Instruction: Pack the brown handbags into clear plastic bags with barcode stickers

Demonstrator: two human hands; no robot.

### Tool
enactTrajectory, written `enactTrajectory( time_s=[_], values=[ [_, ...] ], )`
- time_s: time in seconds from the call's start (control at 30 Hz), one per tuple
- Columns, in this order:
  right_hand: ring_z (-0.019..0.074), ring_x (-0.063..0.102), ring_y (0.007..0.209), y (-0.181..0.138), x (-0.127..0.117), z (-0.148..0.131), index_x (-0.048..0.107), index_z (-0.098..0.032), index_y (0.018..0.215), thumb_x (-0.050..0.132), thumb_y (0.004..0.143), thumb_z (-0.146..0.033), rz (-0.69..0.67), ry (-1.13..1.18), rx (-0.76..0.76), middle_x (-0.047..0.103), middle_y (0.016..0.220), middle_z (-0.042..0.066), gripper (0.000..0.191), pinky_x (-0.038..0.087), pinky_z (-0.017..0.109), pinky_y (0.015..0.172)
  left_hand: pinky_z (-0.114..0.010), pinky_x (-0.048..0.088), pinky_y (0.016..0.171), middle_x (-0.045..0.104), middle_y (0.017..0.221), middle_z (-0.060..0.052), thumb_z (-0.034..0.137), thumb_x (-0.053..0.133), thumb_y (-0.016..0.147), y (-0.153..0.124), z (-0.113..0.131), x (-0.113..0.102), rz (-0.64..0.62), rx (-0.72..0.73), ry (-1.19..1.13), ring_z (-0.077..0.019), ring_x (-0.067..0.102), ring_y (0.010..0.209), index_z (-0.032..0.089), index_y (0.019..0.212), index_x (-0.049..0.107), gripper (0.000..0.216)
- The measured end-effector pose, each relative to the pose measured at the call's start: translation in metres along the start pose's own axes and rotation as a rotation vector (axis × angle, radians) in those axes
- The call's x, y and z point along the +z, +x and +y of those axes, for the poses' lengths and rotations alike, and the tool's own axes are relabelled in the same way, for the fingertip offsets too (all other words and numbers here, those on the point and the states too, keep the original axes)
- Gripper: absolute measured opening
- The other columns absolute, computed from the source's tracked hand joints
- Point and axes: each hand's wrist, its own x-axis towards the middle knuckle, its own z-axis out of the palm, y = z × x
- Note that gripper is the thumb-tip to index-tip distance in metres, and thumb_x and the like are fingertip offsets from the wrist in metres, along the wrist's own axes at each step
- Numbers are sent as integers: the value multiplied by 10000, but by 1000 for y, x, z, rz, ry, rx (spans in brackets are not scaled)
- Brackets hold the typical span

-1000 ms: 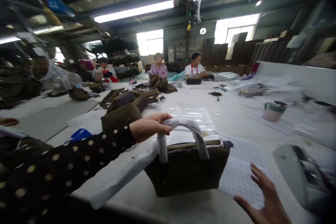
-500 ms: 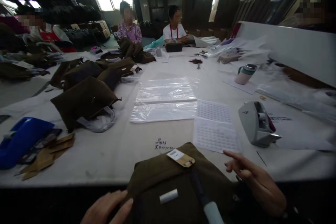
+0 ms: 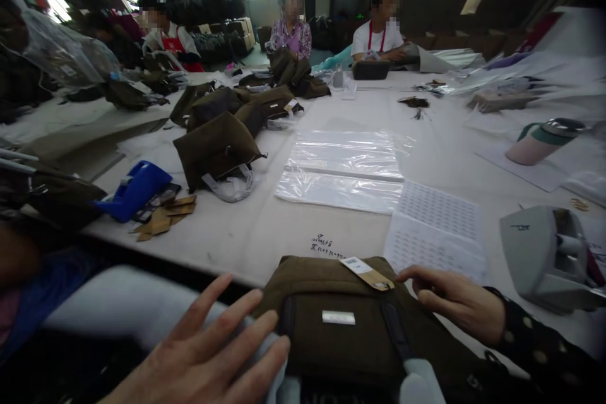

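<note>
An olive-brown handbag [image 3: 326, 353] lies at the table's near edge, right in front of me. It carries a small metal plate [image 3: 338, 317], dark straps, and a kraft hang tag [image 3: 368, 273] with a white barcode label on its top edge. A strap's lower part is wrapped in pale material [image 3: 419, 382]. Fingers spread, my left hand [image 3: 203, 353] is open over the bag's left side; whether it touches the cloth I cannot tell. My right hand [image 3: 454, 303] is at the bag's upper right, index finger extended beside the tag and thumb apart, holding nothing visible.
Clear plastic bags [image 3: 341, 170] lie mid-table beside printed sheets [image 3: 433, 233]. A grey tape dispenser [image 3: 544, 259] and a pink cup [image 3: 542, 142] are right. More brown bags [image 3: 218, 148], a blue dispenser [image 3: 137, 189] and brown tags [image 3: 165, 218] are left. Several people sit beyond.
The view has swung left. My left hand has risen with its fingers spread further, and my right hand has come closer to the tag. The bag now lies flatter, its front more visible.
</note>
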Motion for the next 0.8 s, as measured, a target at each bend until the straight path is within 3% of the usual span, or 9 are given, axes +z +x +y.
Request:
enactTrajectory(
  time_s=[0.1,0.2,0.27,0.4,0.5,0.57,0.67,0.73,0.8],
  values=[
    [148,472,575,1,9,3,571,-237,998,358,809,-569,-1,-13,-1,529,647,-9,438,349,282,583,-568,92,1070,541,1254,20,69,383,823,29,-14,2,-156,124,-119,-225,387,1243,327,1166,529,453],
    [171,500,628,-1,18,9,573,-231,926,315,815,-594,-1,43,41,543,657,3,458,376,305,622,-460,257,1062,482,1317,-18,19,412,746,39,-30,16,-389,104,-472,-225,368,1258,288,1217,500,549],
    [188,528,698,3,24,8,569,-219,895,319,816,-593,41,111,67,573,718,23,457,405,324,672,-355,361,1011,516,1282,-40,25,389,756,40,-37,25,-451,-57,-741,-201,430,1212,244,1203,521,514],
    [245,500,1006,31,32,-5,543,-214,1116,460,752,-570,255,131,13,557,1080,93,516,392,392,874,-286,452,865,656,992,-39,231,427,839,47,-38,43,-369,-571,-928,-185,590,944,197,983,630,251],
    [286,453,1098,52,39,-9,635,-270,1031,547,689,-538,218,8,-26,518,1184,92,444,305,472,967,-293,470,787,644,827,-29,382,516,792,55,-35,60,-329,-724,-874,-185,592,809,170,817,626,240],
    [298,456,1104,55,48,-2,642,-269,1027,554,675,-531,235,-20,32,523,1187,98,447,294,497,974,-363,456,838,625,940,-58,433,592,725,53,-35,74,-272,-766,-813,-229,577,903,171,912,604,322],
    [310,435,1152,40,71,24,494,-171,1225,542,658,-585,414,74,213,496,1223,153,703,305,495,988,-471,421,895,523,1198,-154,499,626,675,35,-35,96,-209,-875,-820,-312,501,1100,164,1185,477,628],
    [314,441,1161,27,86,42,422,-120,1267,497,673,-637,468,197,357,512,1205,177,791,319,494,990,-460,441,888,500,1245,-184,530,588,702,23,-33,105,-257,-996,-986,-310,502,1123,149,1257,406,698],
    [325,445,1163,21,93,53,446,-118,1233,461,691,-664,468,275,431,535,1182,178,770,312,508,998,-415,468,876,536,1225,-167,532,557,733,18,-32,106,-341,-1089,-1197,-279,544,1086,154,1259,401,666]
  ],
)
